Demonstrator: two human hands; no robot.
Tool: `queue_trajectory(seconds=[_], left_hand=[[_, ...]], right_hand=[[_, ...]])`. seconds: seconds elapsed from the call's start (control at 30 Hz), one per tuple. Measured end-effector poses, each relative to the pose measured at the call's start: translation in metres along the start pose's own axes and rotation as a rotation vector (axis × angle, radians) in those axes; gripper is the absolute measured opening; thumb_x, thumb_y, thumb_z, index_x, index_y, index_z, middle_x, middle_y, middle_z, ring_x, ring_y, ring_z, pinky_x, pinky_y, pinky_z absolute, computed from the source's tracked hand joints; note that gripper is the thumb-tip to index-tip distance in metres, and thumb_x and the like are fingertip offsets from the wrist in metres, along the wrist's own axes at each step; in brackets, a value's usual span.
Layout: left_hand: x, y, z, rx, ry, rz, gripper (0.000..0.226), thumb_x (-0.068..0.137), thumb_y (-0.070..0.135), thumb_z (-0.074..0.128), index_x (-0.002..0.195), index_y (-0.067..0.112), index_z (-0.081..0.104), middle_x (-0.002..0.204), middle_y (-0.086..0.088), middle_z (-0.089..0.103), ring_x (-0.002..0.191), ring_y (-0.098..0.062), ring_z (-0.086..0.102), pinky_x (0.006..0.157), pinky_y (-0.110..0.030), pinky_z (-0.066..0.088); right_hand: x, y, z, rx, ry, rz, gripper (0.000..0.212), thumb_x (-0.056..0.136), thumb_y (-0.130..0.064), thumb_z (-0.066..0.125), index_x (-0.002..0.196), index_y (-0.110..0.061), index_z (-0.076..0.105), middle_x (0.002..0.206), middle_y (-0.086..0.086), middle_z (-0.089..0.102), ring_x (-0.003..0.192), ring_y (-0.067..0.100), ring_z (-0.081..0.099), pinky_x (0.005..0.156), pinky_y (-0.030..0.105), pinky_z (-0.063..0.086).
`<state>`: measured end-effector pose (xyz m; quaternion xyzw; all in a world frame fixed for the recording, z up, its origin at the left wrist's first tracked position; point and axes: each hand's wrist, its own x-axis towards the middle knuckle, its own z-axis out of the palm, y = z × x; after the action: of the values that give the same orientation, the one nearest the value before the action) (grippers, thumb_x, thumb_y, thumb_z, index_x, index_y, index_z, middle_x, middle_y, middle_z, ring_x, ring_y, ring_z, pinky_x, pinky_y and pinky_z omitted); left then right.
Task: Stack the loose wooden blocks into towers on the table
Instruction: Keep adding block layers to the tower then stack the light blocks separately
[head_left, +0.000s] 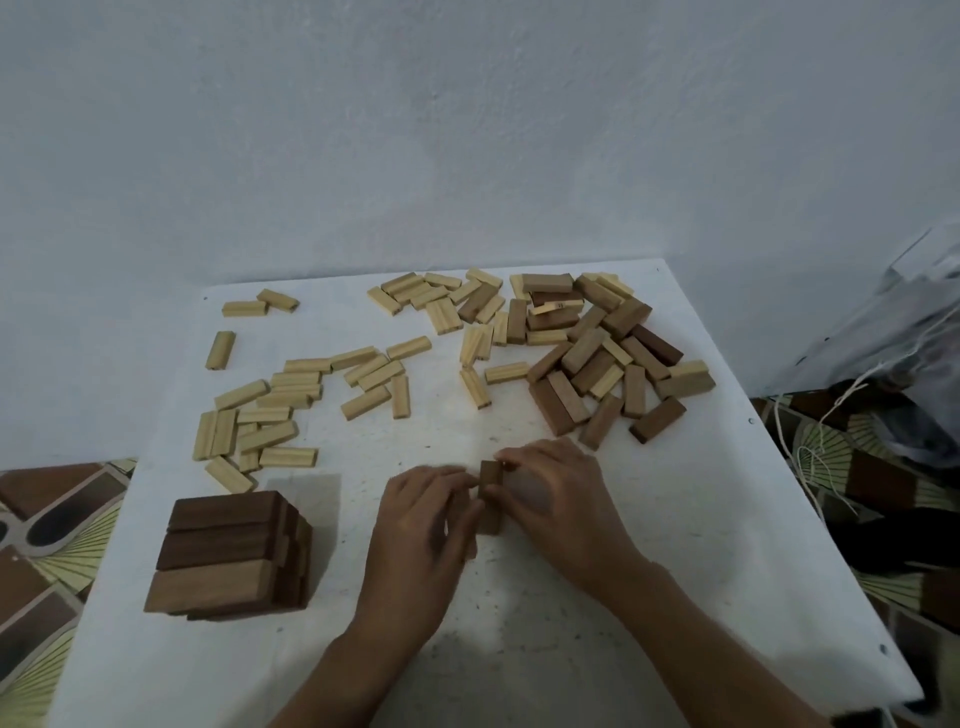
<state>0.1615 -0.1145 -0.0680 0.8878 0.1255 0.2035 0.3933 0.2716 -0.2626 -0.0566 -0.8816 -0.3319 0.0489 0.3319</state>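
Pinching one upright brown block (490, 483) between them, left hand (423, 525) and right hand (558, 499) curl fingers round it

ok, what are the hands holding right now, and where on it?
A dark brown block, between both hands. The left hand pinches its left side; the right hand curls its fingers over the top end and right side.

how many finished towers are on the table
1: the dark tower at the near left. The left hand and right hand hold a brown block at centre; anything beneath it is hidden.
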Motion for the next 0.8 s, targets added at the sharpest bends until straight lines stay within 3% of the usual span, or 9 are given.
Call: queue_trajectory(seconds=[0.13, 0.23, 0.33, 0.47, 0.67, 0.8], left_hand=[[-0.004, -0.008, 0.000, 0.105, -0.101, 0.067, 0.038, 0.102, 0.045, 0.047, 0.133, 0.029, 0.062, 0.141, 0.011, 0.054, 0.133, -0.011, 0.044, 0.104, -0.043, 0.045], [-0.004, -0.009, -0.003, 0.217, -0.236, 0.144, 0.052, 0.100, 0.063, 0.040, 0.147, 0.043, 0.046, 0.159, 0.017, 0.035, 0.145, -0.015, 0.031, 0.106, -0.041, 0.033], [-0.005, -0.010, -0.004, 0.323, -0.320, 0.186, 0.066, 0.094, 0.075, 0.036, 0.153, 0.046, 0.033, 0.164, 0.017, 0.022, 0.149, -0.016, 0.021, 0.107, -0.039, 0.027], [-0.006, -0.013, -0.006, 0.343, -0.317, 0.211, 0.064, 0.096, 0.065, 0.043, 0.155, 0.041, 0.033, 0.165, 0.011, 0.025, 0.148, -0.021, 0.026, 0.106, -0.045, 0.033], [-0.004, -0.013, -0.006, 0.273, -0.233, 0.152, 0.054, 0.095, 0.053, 0.052, 0.145, 0.034, 0.051, 0.152, 0.007, 0.041, 0.139, -0.019, 0.036, 0.105, -0.042, 0.039], [-0.003, -0.012, -0.007, 0.202, -0.205, 0.109, 0.059, 0.091, 0.046, 0.069, 0.145, 0.030, 0.053, 0.146, 0.008, 0.045, 0.135, -0.015, 0.038, 0.108, -0.040, 0.041]], right_hand=[[0.007, 0.005, -0.007, -0.137, 0.070, -0.017, 0.046, 0.098, -0.051, 0.040, 0.125, -0.023, 0.064, 0.123, -0.004, 0.061, 0.119, 0.016, 0.052, 0.101, 0.037, 0.035], [0.019, 0.010, -0.016, -0.270, 0.202, -0.032, 0.041, 0.098, -0.037, 0.045, 0.131, -0.017, 0.061, 0.128, 0.000, 0.058, 0.123, 0.018, 0.046, 0.097, 0.040, 0.035], [0.026, 0.016, -0.015, -0.377, 0.113, 0.034, 0.045, 0.097, -0.035, 0.041, 0.136, -0.017, 0.056, 0.139, -0.002, 0.052, 0.133, 0.020, 0.039, 0.099, 0.046, 0.030], [0.019, 0.016, -0.010, -0.451, 0.100, 0.005, 0.043, 0.097, -0.035, 0.036, 0.118, -0.018, 0.069, 0.137, -0.003, 0.057, 0.131, 0.022, 0.045, 0.099, 0.050, 0.031], [-0.003, 0.007, -0.003, -0.289, 0.166, -0.109, 0.037, 0.096, -0.023, 0.048, 0.125, -0.011, 0.067, 0.114, 0.001, 0.064, 0.111, 0.017, 0.057, 0.098, 0.036, 0.033], [-0.015, -0.002, -0.001, -0.117, 0.063, -0.189, 0.036, 0.098, -0.021, 0.051, 0.128, -0.007, 0.066, 0.110, 0.001, 0.063, 0.102, 0.012, 0.055, 0.089, 0.025, 0.046]])
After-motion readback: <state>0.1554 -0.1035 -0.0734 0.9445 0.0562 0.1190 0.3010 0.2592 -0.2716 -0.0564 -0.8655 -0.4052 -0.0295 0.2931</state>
